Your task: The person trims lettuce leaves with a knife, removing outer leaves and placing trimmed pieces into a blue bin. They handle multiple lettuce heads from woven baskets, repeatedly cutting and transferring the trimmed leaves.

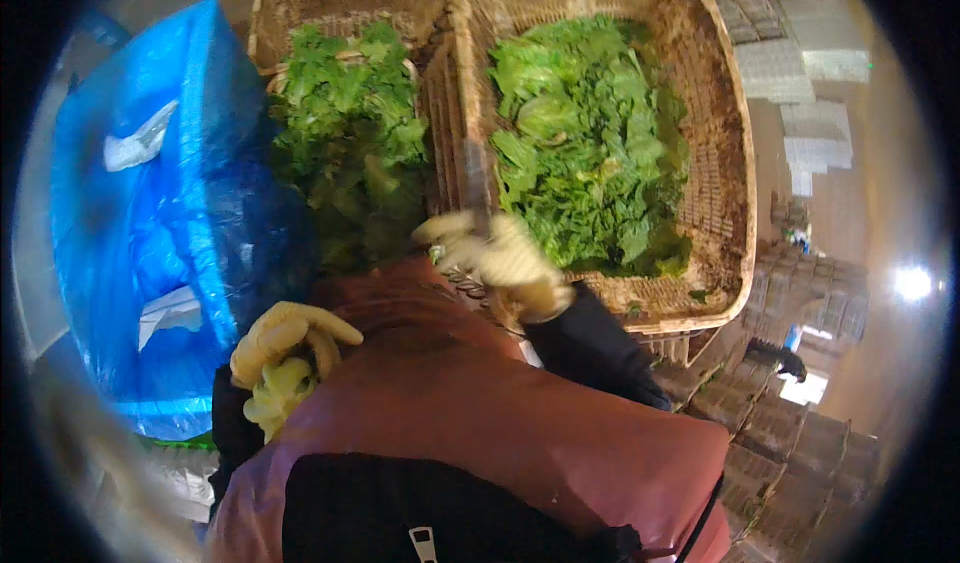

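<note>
My left hand (281, 342), in a pale yellow glove, is closed around a pale yellow-green leafy vegetable (281, 394), low at my left side. In a matching glove, blurred by motion, my right hand (506, 255) grips a knife (476, 177) whose dark, blurred blade points away from me. This hand is at the near left corner of a large brown plastic crate (742, 188), which holds loose green lettuce leaves (585, 150). Left of it, more green leaves (352, 105) fill part of a second crate (259, 19), its near part shaded.
A box-like container lined with blue plastic (195, 188) stands at the left, with white scraps (142, 139) in it. Many stacked crates (795, 443) lie at the lower right. Pale stacked containers (817, 135) stand farther off at the right.
</note>
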Tool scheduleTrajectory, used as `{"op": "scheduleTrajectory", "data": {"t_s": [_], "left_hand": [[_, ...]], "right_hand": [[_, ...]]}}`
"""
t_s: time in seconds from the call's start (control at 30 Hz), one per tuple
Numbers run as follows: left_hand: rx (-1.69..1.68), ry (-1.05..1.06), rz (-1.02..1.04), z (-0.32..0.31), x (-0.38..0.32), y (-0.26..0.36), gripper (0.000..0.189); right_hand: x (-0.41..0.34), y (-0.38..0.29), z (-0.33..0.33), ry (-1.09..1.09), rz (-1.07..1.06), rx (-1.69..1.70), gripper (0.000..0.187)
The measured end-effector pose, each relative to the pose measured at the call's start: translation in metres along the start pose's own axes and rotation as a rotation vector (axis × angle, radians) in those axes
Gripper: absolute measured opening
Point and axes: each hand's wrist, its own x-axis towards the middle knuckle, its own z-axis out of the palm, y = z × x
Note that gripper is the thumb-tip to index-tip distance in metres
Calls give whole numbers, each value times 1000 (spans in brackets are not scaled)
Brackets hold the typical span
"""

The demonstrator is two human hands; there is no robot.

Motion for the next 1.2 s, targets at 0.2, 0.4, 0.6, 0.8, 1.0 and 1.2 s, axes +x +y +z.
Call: {"op": "scheduleTrajectory", "data": {"t_s": [0.2, 0.4, 0.6, 0.8, 1.0, 1.2], "left_hand": [[-158, -201, -171, 38, 65, 4, 69], [-177, -212, -160, 31, 86, -13, 67], [-73, -115, -66, 27, 120, -37, 83], [-24, 154, 691, 18, 139, -48, 95], [55, 251, 521, 19, 88, -2, 96], [55, 180, 225, 40, 58, 3, 94]], "right_hand": [[-9, 53, -169, 261, 610, -1246, 80], [6, 41, -180, 205, 534, -1071, 78], [-58, -43, -151, 545, 12, 180, 49], [-38, 33, -35, 216, 13, 173, 52], [-20, -10, -47, 417, -46, -672, 34], [34, -58, -7, 52, -272, -1509, 58]]}}
